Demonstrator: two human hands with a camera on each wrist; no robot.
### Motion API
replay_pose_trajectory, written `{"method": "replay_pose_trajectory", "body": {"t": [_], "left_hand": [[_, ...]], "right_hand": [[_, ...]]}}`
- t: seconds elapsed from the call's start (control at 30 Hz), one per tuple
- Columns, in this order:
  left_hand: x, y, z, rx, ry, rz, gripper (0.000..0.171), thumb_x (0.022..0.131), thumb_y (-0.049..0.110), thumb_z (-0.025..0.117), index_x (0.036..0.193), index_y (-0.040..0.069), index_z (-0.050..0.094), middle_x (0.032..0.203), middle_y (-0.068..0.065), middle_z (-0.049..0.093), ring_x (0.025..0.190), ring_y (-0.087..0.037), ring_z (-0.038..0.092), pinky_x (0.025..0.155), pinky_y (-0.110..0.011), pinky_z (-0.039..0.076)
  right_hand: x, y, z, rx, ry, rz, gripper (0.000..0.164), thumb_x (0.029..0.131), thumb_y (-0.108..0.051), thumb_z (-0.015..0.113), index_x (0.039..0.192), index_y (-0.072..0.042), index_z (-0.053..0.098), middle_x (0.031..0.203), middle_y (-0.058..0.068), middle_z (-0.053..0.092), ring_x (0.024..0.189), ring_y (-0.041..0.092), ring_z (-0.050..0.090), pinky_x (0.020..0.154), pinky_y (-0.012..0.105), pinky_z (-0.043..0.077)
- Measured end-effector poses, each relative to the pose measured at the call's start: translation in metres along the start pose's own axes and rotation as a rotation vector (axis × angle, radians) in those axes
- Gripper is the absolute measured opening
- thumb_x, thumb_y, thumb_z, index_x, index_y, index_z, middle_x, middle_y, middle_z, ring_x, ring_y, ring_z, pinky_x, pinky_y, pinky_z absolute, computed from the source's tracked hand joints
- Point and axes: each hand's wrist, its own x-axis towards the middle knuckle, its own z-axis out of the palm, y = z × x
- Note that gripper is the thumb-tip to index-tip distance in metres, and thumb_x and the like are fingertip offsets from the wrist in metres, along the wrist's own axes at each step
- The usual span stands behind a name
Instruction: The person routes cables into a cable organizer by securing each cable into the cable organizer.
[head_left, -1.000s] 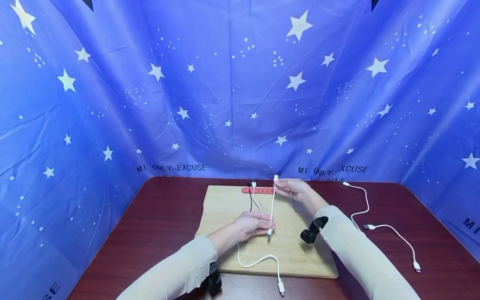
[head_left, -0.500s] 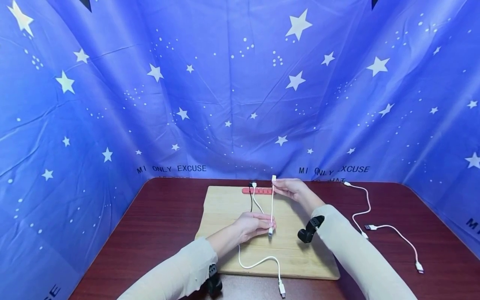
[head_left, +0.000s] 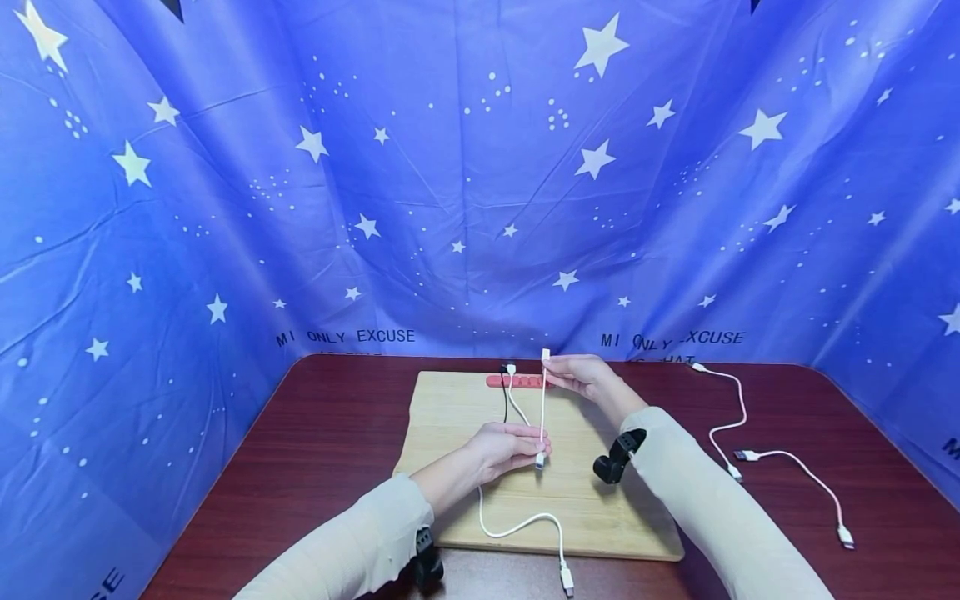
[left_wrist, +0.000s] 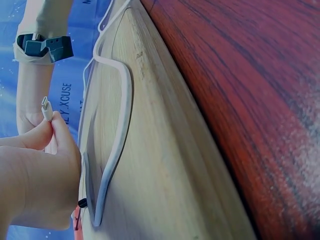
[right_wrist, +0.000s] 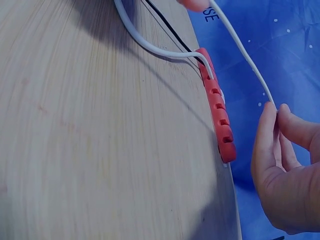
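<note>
A white USB cable [head_left: 543,408] is stretched nearly straight between both hands above the wooden board [head_left: 450,500]. My left hand [head_left: 501,450] pinches it close to its near plug [left_wrist: 46,107], which pokes out past thumb and finger. At the far end my right hand [head_left: 588,377] pinches the cable between thumb and fingertips, just below a white plug [head_left: 546,355]. Along the board's far edge lies a red cable holder [right_wrist: 220,112] with a row of slots. A black cable [right_wrist: 172,30] and another white cable [right_wrist: 165,52] run into slots at its left end.
Two more white cables, one farther back [head_left: 738,400] and one nearer [head_left: 810,475], lie on the dark red table [head_left: 300,467] at right. The seated white cable's near end [head_left: 566,575] hangs over the board's front edge. A blue star-printed curtain [head_left: 465,167] surrounds the table.
The held cable's far end has shifted slightly left, over the red holder, with my right hand. Its near plug has come up a little in the head view; my left hand has hardly moved.
</note>
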Motion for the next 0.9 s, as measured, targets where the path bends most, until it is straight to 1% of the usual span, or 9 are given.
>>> {"method": "replay_pose_trajectory", "body": {"t": [0.2,0.37,0.47,0.57,0.67,0.77,0.9], "left_hand": [[-0.001,0.001,-0.002,0.006,0.022,-0.003,0.032,0.087,-0.011,0.057,0.119,-0.011,0.06,0.109,-0.024,0.07,0.09,-0.018,0.072,0.093,-0.034,0.057],[-0.002,0.002,-0.003,0.001,0.028,-0.003,0.032,0.087,-0.012,0.056,0.119,-0.012,0.06,0.11,-0.024,0.07,0.093,-0.019,0.072,0.094,-0.034,0.057],[-0.003,0.001,-0.005,-0.003,0.033,-0.006,0.032,0.087,-0.012,0.056,0.119,-0.011,0.06,0.11,-0.023,0.07,0.093,-0.019,0.072,0.094,-0.034,0.057],[-0.003,0.001,-0.006,-0.005,0.037,-0.006,0.033,0.086,-0.013,0.056,0.119,-0.011,0.06,0.11,-0.023,0.07,0.092,-0.019,0.072,0.094,-0.034,0.057],[-0.004,0.0,-0.007,-0.009,0.044,0.0,0.033,0.086,-0.013,0.057,0.118,-0.012,0.06,0.109,-0.023,0.07,0.09,-0.018,0.073,0.093,-0.034,0.057],[-0.004,-0.001,-0.006,-0.024,0.058,0.018,0.033,0.085,-0.014,0.057,0.118,-0.013,0.06,0.108,-0.024,0.07,0.089,-0.018,0.073,0.092,-0.034,0.057],[-0.005,-0.002,-0.005,-0.035,0.102,0.048,0.032,0.084,-0.014,0.059,0.116,-0.014,0.06,0.106,-0.025,0.07,0.086,-0.018,0.073,0.089,-0.034,0.058]], "right_hand": [[0.002,0.0,0.003,-0.005,-0.005,-0.007,0.014,0.087,0.009,0.061,0.095,-0.001,0.066,0.072,0.003,0.073,0.071,0.011,0.072,0.08,0.022,0.06],[0.004,0.0,0.005,-0.015,-0.016,-0.012,0.013,0.088,0.008,0.06,0.094,-0.002,0.066,0.071,0.001,0.073,0.071,0.01,0.071,0.084,0.024,0.059],[0.006,0.002,0.005,-0.021,-0.017,-0.013,0.014,0.088,0.008,0.06,0.1,0.001,0.065,0.071,0.001,0.073,0.071,0.01,0.071,0.087,0.026,0.059],[0.008,0.004,0.006,-0.032,-0.006,-0.01,0.026,0.088,0.008,0.061,0.113,0.006,0.062,0.073,0.002,0.073,0.071,0.01,0.071,0.087,0.027,0.059],[0.012,0.006,0.009,-0.047,0.008,-0.011,0.039,0.087,0.009,0.061,0.125,0.011,0.053,0.075,0.003,0.073,0.073,0.011,0.071,0.083,0.025,0.06],[0.015,0.007,0.011,-0.064,0.006,-0.023,0.047,0.087,0.009,0.06,0.132,0.014,0.046,0.078,0.004,0.074,0.076,0.011,0.071,0.08,0.023,0.06],[0.021,0.009,0.015,-0.065,0.024,-0.033,0.051,0.086,0.011,0.061,0.134,0.014,0.043,0.076,0.001,0.073,0.077,0.01,0.071,0.083,0.024,0.06]]}}
